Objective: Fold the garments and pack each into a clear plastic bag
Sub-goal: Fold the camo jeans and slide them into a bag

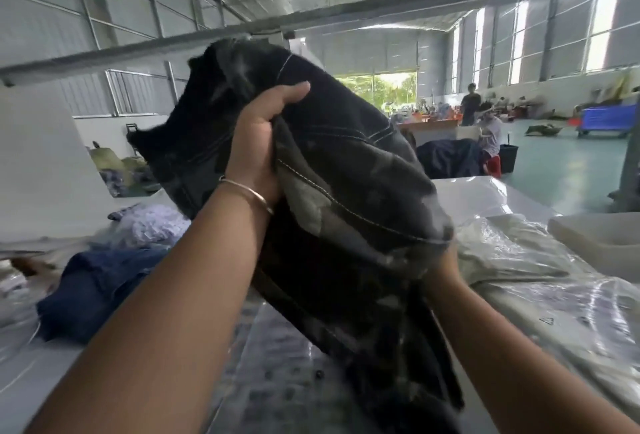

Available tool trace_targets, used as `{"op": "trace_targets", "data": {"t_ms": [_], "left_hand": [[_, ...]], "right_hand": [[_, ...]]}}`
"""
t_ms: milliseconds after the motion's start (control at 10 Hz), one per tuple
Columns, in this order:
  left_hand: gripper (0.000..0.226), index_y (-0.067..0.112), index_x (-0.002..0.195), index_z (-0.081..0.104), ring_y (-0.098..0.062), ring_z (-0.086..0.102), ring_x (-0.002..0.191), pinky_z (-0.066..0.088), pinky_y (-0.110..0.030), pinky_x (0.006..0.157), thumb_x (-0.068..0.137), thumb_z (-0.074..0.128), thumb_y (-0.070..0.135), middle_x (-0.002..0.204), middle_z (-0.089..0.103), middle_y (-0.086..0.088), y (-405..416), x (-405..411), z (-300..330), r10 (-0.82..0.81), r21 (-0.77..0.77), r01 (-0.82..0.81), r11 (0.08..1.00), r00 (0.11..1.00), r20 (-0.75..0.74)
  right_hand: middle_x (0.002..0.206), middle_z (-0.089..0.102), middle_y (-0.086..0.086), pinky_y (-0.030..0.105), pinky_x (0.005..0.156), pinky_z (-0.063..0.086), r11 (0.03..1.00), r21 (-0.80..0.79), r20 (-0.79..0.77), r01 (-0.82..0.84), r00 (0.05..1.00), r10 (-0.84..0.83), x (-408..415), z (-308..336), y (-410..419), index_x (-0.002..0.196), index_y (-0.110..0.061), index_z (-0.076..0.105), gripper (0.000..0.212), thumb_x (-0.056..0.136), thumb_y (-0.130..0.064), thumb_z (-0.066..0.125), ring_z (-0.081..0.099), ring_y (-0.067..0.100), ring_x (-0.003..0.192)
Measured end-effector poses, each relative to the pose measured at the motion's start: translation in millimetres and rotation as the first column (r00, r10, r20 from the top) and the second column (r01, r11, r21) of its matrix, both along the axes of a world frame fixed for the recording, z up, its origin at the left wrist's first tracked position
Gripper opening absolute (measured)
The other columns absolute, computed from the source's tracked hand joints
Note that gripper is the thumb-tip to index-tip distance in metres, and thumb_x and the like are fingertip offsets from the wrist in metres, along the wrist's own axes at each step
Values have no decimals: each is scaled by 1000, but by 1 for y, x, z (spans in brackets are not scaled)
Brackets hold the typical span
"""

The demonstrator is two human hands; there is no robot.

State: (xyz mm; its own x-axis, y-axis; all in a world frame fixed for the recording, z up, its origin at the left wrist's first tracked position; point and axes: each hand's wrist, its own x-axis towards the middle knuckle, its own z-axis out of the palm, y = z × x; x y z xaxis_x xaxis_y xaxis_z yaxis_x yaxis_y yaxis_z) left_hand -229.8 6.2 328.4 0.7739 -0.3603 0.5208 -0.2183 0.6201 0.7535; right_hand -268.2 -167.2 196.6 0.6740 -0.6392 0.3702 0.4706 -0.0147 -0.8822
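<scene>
A dark camouflage garment (332,170) with pale stitching hangs raised above the table in the middle of the view. My left hand (259,142), with a thin bangle on the wrist, grips its upper fold, thumb on top. My right hand (445,267) is mostly hidden under the garment's lower right edge and holds it from below. Under the garment lies a clear plastic bag (277,357) flat on the table. A pale garment packed in clear plastic (540,281) lies at the right.
A blue garment (93,291) and a pale patterned bundle (156,225) lie at the left on the white table (464,191). A white tray (595,239) sits at the far right. People work at tables farther back in the hall.
</scene>
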Motion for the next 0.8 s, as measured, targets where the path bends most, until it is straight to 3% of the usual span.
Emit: {"op": "trace_targets", "data": {"t_ms": [100, 200, 300, 400, 500, 600, 700, 800], "left_hand": [[18, 6, 91, 73, -28, 70, 88, 56, -39, 79, 83, 59, 16, 93, 73, -12, 22, 4, -11, 86, 74, -81, 994, 994, -69], [23, 6, 92, 74, -27, 70, 77, 58, -32, 64, 88, 54, 18, 86, 74, -12, 34, 9, -39, 164, 212, -124, 969, 969, -183], [24, 3, 91, 75, -28, 69, 68, 58, -31, 56, 88, 53, 14, 84, 72, -15, 47, 21, -81, 234, 323, -125, 938, 916, -325], [21, 2, 94, 70, -29, 67, 70, 58, -33, 64, 87, 53, 12, 84, 71, -16, 71, 38, -136, 301, 468, -57, 882, 832, -467], [13, 1, 91, 62, -31, 60, 72, 53, -36, 68, 86, 51, 7, 87, 64, -18, 99, 52, -200, 401, 615, 27, 788, 736, -546], [8, -1, 89, 58, -32, 58, 75, 50, -40, 76, 89, 50, 1, 84, 60, -18, 112, 54, -259, 451, 706, 88, 703, 713, -537], [13, -4, 83, 66, -31, 67, 72, 52, -36, 73, 88, 61, 7, 77, 69, -18, 105, 41, -295, 403, 727, 85, 681, 786, -469], [32, 7, 114, 68, -29, 67, 103, 52, -39, 85, 86, 65, 21, 111, 70, -17, 92, 27, -306, 76, 485, 256, 836, 823, -564]], "right_hand": [[88, 59, -13, 19, 74, 47, 986, 147, 168, 74, 981, -98, -10, 24, -27, 100, -24, 56, 26, 102, -6, 37, 56, -2, 78], [88, 54, 2, 31, 77, 47, 995, 101, 330, -12, 944, -22, -22, 61, -32, 90, -20, 55, 18, 99, -28, 42, 52, 14, 82], [62, 58, -3, 27, 56, 46, 1000, 30, 285, -5, 959, -4, -23, 61, -13, 65, -19, 57, 26, 84, -36, 53, 55, 12, 60], [81, 70, -5, 31, 62, 48, 726, -634, -69, 265, 916, -394, -10, 3, -4, 85, -26, 62, 10, 89, -21, 55, 63, 16, 73], [125, 59, 7, 37, 93, 44, 187, -872, -452, -453, 597, -663, 7, -62, 2, 123, -19, 49, 39, 86, -21, 62, 56, 27, 116], [142, 48, 11, 32, 102, 42, 183, -555, -780, -811, 432, -453, 18, -101, 32, 147, -7, 28, 80, 81, -19, 72, 50, 24, 126], [159, 16, 6, 34, 112, 32, 268, -568, -823, -778, 549, -146, 28, -133, 76, 154, -26, -7, 119, 71, -27, 79, 27, 25, 141], [160, 6, 0, 44, 112, 32, 282, -682, -723, -675, 681, -117, 31, -160, 124, 148, -39, -19, 140, 56, -39, 86, 20, 27, 143]]}}
